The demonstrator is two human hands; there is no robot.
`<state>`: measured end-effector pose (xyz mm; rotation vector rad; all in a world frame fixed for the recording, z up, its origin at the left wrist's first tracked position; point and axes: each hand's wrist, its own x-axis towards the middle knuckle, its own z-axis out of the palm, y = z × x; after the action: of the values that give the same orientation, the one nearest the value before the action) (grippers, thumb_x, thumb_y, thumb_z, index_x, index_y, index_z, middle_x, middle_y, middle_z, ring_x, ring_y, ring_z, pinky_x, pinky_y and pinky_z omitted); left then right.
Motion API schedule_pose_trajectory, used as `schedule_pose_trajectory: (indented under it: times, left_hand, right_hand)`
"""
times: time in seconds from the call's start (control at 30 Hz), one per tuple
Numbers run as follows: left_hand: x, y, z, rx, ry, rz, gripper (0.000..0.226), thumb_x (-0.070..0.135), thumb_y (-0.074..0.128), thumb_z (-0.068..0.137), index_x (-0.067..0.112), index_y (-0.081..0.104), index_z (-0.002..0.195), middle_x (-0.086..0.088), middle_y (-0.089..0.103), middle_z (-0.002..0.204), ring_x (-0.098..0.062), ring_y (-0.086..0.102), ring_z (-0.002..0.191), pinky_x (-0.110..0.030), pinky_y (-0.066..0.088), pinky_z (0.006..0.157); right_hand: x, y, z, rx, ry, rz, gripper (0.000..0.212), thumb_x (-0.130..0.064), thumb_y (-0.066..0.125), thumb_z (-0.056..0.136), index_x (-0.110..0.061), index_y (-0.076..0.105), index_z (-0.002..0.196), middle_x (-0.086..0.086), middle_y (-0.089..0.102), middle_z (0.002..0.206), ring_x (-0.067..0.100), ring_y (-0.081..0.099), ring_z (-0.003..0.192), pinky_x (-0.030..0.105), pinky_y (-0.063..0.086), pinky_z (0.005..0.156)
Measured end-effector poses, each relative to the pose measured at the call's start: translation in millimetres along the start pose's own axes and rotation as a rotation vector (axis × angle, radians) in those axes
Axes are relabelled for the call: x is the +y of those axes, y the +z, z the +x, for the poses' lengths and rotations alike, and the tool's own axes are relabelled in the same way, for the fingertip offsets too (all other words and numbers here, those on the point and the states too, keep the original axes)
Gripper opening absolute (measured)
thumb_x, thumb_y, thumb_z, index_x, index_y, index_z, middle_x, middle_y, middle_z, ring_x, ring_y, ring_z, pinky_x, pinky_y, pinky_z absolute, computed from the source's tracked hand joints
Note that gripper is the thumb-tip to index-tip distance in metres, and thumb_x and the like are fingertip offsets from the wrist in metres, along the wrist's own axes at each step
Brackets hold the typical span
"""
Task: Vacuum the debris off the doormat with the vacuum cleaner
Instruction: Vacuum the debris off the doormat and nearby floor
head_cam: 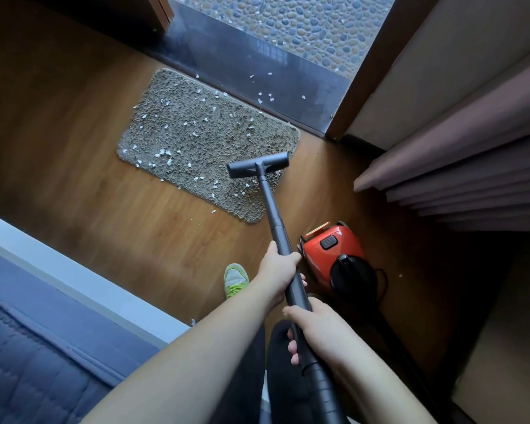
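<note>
wood floor (110, 228) by doorway, mat (202, 142) strewn with white scraps (162, 153). nozzle (257, 165) on mat's near right edge. left hand (277, 264), right hand (312, 325) both wrapped round wand (273, 215). stiff, light; shaggy mat likely drags. red canister (334, 249) beside.

doormat (202, 142): showing shaggy, rough pile cloth | debris (162, 153): looking like torn paper | wand (273, 215): appearing smooth, matt dark | vacuum body (331, 249): gleaming glossy red plastic | floor (74, 117): showing smooth wood
</note>
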<state>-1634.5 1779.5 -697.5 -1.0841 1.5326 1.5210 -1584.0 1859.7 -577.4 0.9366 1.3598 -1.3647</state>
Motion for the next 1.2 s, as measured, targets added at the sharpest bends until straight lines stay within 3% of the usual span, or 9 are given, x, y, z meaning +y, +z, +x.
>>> schedule_pose_trajectory:
  times: [0.2, 0.5, 0.57, 0.7, 0.9, 1.07, 1.2]
  left_hand:
    - [21.5, -10.8, 15.2, 0.000, 0.005, 0.024, 0.016, 0.003, 0.053, 0.087, 0.010, 0.042, 0.097, -0.017, 0.047, 0.078, -0.022, 0.052, 0.038, -0.029, 0.047, 0.045]
    - [19.7, 1.5, 9.6, -0.036, -0.084, 0.015, 0.030, 0.004, 0.054, 0.091, 0.013, 0.038, 0.114, -0.017, 0.047, 0.079, -0.024, 0.051, 0.046, -0.029, 0.050, 0.041]
    - [10.2, 4.5, 3.2, -0.042, -0.114, 0.003, 0.039, 0.005, 0.056, 0.090, 0.023, 0.033, 0.115, -0.018, 0.053, 0.083, -0.025, 0.054, 0.051, -0.032, 0.055, 0.047]
    - [-8.5, 7.6, -7.3, -0.028, -0.105, 0.048, 0.043, 0.013, 0.057, 0.084, 0.027, 0.038, 0.120, -0.019, 0.062, 0.094, -0.031, 0.063, 0.067, -0.047, 0.061, 0.072]
    - [-17.8, -6.3, -18.4, -0.001, -0.107, -0.020, 0.036, 0.013, 0.053, 0.086, 0.025, 0.036, 0.115, -0.019, 0.058, 0.087, -0.030, 0.060, 0.062, -0.047, 0.060, 0.067]
    - [3.4, -28.2, -1.0, 0.045, -0.069, -0.080, 0.034, 0.009, 0.052, 0.089, 0.010, 0.042, 0.122, -0.015, 0.052, 0.079, -0.022, 0.058, 0.047, -0.031, 0.053, 0.049]
    - [14.6, -49.9, 12.0, 0.081, -0.095, -0.140, 0.034, 0.009, 0.053, 0.090, 0.008, 0.043, 0.122, -0.016, 0.050, 0.082, -0.022, 0.057, 0.048, -0.027, 0.050, 0.044]
  right_hand:
    - [-23.4, 11.3, 13.5, -0.042, -0.010, 0.062, 0.005, -0.010, 0.050, 0.094, -0.006, 0.047, 0.093, 0.014, 0.050, 0.069, 0.013, 0.050, 0.032, 0.019, 0.043, 0.036]
    - [-17.7, 3.4, 15.6, -0.039, 0.055, 0.104, 0.007, -0.012, 0.051, 0.095, -0.009, 0.045, 0.096, 0.014, 0.047, 0.073, 0.013, 0.049, 0.035, 0.020, 0.043, 0.036]
    - [-10.8, -0.1, 8.5, -0.042, 0.068, 0.090, 0.006, -0.012, 0.050, 0.096, -0.009, 0.045, 0.098, 0.013, 0.047, 0.071, 0.013, 0.049, 0.036, 0.020, 0.043, 0.037]
    - [0.5, -4.8, -8.2, -0.038, 0.068, 0.031, 0.004, -0.010, 0.047, 0.096, -0.010, 0.047, 0.100, 0.013, 0.048, 0.068, 0.014, 0.050, 0.038, 0.023, 0.044, 0.039]
    - [0.9, 2.9, -19.1, -0.048, 0.059, -0.091, 0.005, -0.011, 0.047, 0.096, -0.009, 0.045, 0.099, 0.011, 0.048, 0.061, 0.015, 0.050, 0.039, 0.024, 0.045, 0.038]
    - [-22.7, 21.8, -1.1, -0.051, 0.055, -0.140, 0.007, -0.012, 0.049, 0.094, -0.010, 0.043, 0.093, 0.013, 0.047, 0.065, 0.015, 0.050, 0.037, 0.024, 0.044, 0.039]
    - [-42.2, 37.8, 12.0, -0.085, 0.071, -0.249, 0.009, -0.014, 0.047, 0.095, -0.011, 0.042, 0.089, 0.012, 0.051, 0.056, 0.018, 0.049, 0.034, 0.020, 0.042, 0.038]
